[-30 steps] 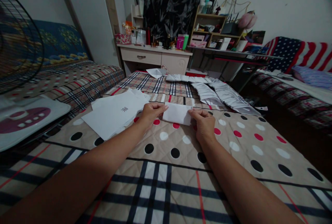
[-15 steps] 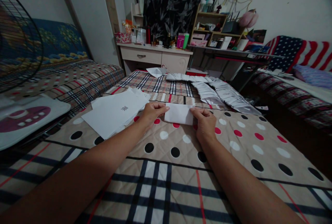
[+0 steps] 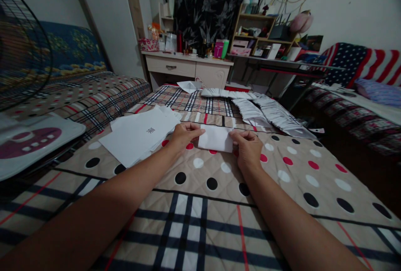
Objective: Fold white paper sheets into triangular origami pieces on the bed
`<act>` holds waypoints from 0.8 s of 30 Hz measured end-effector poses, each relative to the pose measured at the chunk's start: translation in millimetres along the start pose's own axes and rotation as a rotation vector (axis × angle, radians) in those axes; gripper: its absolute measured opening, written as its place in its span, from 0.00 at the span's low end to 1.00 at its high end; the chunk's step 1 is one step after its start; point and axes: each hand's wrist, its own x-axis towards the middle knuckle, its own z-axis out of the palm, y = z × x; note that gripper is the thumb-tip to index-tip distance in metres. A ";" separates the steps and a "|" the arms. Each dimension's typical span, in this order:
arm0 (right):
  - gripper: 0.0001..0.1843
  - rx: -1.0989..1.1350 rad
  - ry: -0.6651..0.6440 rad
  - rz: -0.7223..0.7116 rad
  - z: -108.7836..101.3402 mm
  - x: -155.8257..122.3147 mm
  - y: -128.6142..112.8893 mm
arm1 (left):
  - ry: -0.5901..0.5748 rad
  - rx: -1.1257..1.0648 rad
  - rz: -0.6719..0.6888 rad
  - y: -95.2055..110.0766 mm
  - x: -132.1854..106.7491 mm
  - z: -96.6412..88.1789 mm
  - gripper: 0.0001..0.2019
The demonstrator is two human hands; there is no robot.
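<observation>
A small folded white paper lies on the dotted bedspread in front of me. My left hand pinches its left edge with the fingers curled. My right hand grips its right edge, fingers bent over the paper. A stack of flat white sheets, one with a small printed mark, lies just left of my left hand. Rows of folded white papers are spread out beyond my right hand.
A fan's guard and white base stand at the left. A dresser crowded with bottles and a shelf unit are at the back. A second bed with a flag-patterned cover is at the right.
Both hands have kept hold of the folded paper and shifted it slightly away from me. The view has tipped a little.
</observation>
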 end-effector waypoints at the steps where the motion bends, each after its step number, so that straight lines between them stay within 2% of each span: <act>1: 0.13 0.003 -0.002 0.002 0.0 0.2 0.0 | 0.004 0.008 -0.002 1.9 -1.5 0.6 0.18; 6: 0.12 -0.122 -0.032 -0.023 -1.5 4.1 1.7 | -0.057 0.179 0.015 10.9 -7.8 0.7 0.16; 9: 0.11 -0.223 -0.109 -0.071 -3.5 10.6 6.0 | -0.145 0.364 0.001 15.5 -8.7 -0.5 0.12; 11: 0.12 -0.236 -0.168 -0.091 -4.8 15.7 9.1 | -0.162 0.447 -0.032 18.7 -8.7 -0.8 0.11; 14: 0.13 -0.251 -0.220 -0.081 -6.2 21.3 11.0 | -0.159 0.478 -0.133 22.7 -8.4 -1.5 0.11; 18: 0.13 -0.384 -0.254 -0.086 -6.8 23.6 9.5 | -0.193 0.435 -0.220 20.1 -5.2 -5.2 0.10; 21: 0.12 -0.454 -0.279 -0.116 -6.3 24.1 9.3 | -0.249 0.483 -0.181 11.7 -0.5 -9.7 0.07; 24: 0.11 -0.487 -0.299 -0.132 -5.6 25.6 11.6 | -0.291 0.656 -0.026 6.4 1.9 -13.7 0.05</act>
